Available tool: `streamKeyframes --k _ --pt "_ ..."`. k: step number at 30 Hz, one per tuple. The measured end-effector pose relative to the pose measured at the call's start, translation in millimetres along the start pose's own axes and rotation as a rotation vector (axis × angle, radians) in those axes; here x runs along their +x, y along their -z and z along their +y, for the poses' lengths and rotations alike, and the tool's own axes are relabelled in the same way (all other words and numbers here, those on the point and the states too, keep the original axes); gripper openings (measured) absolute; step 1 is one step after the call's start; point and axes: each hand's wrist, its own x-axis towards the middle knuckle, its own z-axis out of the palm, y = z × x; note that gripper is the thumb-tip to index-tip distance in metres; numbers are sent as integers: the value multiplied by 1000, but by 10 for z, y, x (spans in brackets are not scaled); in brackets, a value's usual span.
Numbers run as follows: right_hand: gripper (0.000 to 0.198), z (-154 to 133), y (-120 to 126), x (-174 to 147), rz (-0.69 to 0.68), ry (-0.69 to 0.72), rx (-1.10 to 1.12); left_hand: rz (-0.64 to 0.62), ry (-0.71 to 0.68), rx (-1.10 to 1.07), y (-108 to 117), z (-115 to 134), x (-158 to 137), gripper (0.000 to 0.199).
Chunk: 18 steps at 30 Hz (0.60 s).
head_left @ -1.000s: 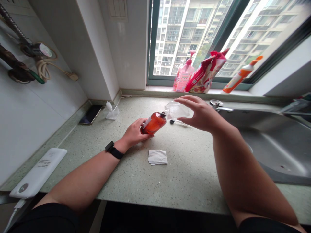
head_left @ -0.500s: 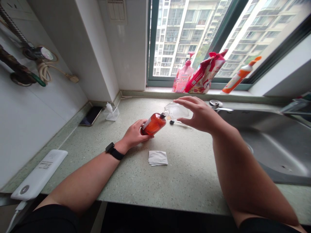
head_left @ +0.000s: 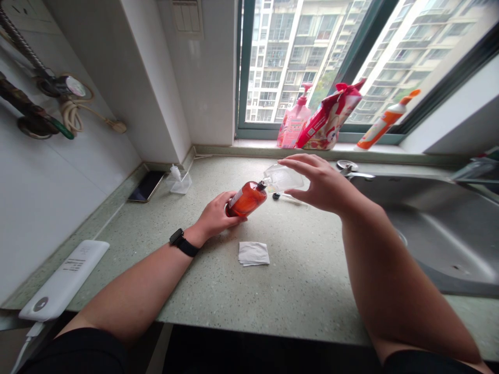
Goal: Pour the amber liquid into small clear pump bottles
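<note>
Orange-red translucent bottle (head_left: 246,200), gripped by the curled left hand (head_left: 214,214), meets mouth-to-mouth a clear plastic bottle (head_left: 285,178) at its right, held in the half-open right hand (head_left: 325,182); pouring seems unfinished.

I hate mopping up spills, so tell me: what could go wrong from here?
The tilted orange bottle and clear bottle meet neck to neck; if either shifts, any liquid might spill onto the counter. The right hand holds the clear bottle with spread fingers, so it could slip. The power bank lies at the counter's front edge near the left forearm; a bump or a tug on its cable might pull it off.
</note>
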Motion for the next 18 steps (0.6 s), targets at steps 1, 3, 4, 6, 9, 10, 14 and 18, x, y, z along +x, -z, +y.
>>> streamKeyframes --k 1,3,4,6,9,10,14,18 --pt "66 -1 1 0 0 0 -2 -1 -2 -1 0 0 1 69" --pt "65 -2 2 -1 5 4 -5 -3 -6 -1 0 -1 5 69" --pt "65 -2 3 -1 7 7 -7 -3 -9 0 0 -1 7 69" --pt "65 -3 5 -2 5 12 -9 -3 -15 4 2 -3 10 69" --pt "65 -4 7 -2 2 16 -14 -3 -22 9 3 -5 12 69" --pt "65 -4 8 -3 3 18 -16 -5 -22 10 3 -5 12 69" --pt "66 -10 12 -2 5 18 -16 -4 -25 8 1 -9 13 69" --pt "66 -21 19 1 -2 9 -18 -5 -29 3 1 -18 14 69"
